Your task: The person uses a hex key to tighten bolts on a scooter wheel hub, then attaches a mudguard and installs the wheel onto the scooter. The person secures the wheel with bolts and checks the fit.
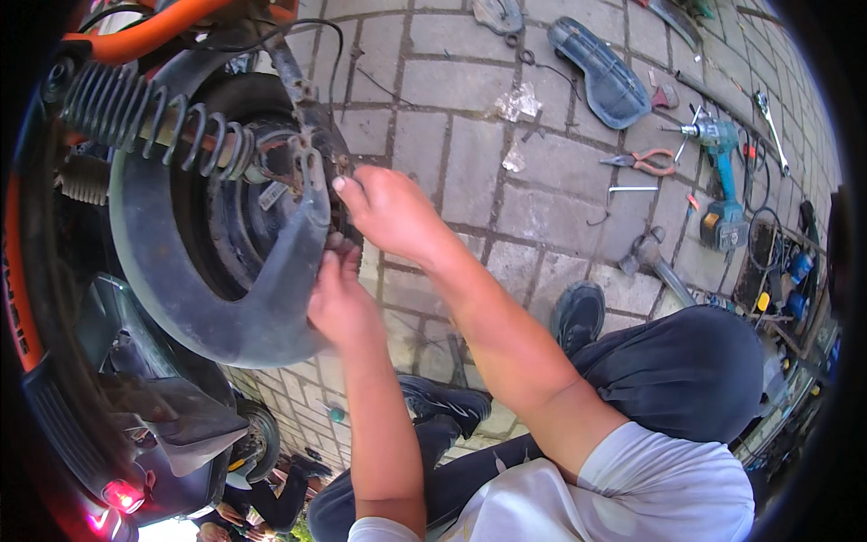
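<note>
A black rear fender [271, 307] curves around the wheel [226, 217] of an orange-framed motorbike on the left. A coil spring shock absorber [167, 131] crosses above the wheel hub. A rusty metal bracket [305, 158] runs down to the fender's right edge. My right hand [388, 210] is closed beside this bracket, thumb toward it, the other fingers curled out of sight. Just below, my left hand [341, 294] presses its fingers together at the fender's edge. Whatever either hand grips is hidden.
On the brick paving lie a black plastic cover [601, 72], pliers [641, 163], a teal cordless impact driver [720, 181], a ratchet wrench [772, 131] and a hammer [657, 264]. A tray of tools [786, 280] stands at the right. Another person's hands [235, 524] show at the bottom left.
</note>
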### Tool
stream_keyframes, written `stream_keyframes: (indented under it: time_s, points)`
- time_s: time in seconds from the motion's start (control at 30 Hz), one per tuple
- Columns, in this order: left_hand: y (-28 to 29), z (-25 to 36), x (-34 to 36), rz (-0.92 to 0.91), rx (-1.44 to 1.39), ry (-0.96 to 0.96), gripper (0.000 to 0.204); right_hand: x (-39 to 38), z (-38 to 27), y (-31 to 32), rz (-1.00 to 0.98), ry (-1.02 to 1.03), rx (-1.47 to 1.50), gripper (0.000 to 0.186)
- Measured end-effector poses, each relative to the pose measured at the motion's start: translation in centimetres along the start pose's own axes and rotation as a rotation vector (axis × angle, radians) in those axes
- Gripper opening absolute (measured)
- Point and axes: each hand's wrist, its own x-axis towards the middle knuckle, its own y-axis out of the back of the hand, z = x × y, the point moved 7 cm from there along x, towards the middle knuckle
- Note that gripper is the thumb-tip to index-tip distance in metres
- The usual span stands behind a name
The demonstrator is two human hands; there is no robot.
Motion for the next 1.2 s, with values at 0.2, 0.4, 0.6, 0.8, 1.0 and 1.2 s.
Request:
stream_keyframes:
  time_s: [0.2,0.4,0.6,0.8,1.0,1.2]
  points:
    - [2.5,-3.1,-5.0,-0.706,0.948,0.217,0.043,-0.8,-0.3,-0.9,-0.001,-0.111,0.055,0.043]
    - [14.6,2.9,-2.4,-1.435,1.61,0.762,0.054,-0.4,0.4,1.0,0.085,-0.172,0.041,0.045]
    - [27.6,6.2,15.7,-0.025,0.574,0.325,0.041,0.3,1.3,-4.4,-0.009,-0.086,0.101,0.047]
    - [14.7,-1.7,20.6,-0.144,-0.393,0.152,0.027,1.2,3.6,0.4,0.21,-0.135,0.234,0.035]
    - [15.6,-2.0,18.0,-0.174,-0.223,0.232,0.03,0.8,4.3,-1.6,0.249,-0.12,0.678,0.024]
    - [11.8,-3.0,15.8,-0.517,-0.13,0.211,0.023,-3.8,11.6,-3.7,0.292,-0.38,0.634,0.043]
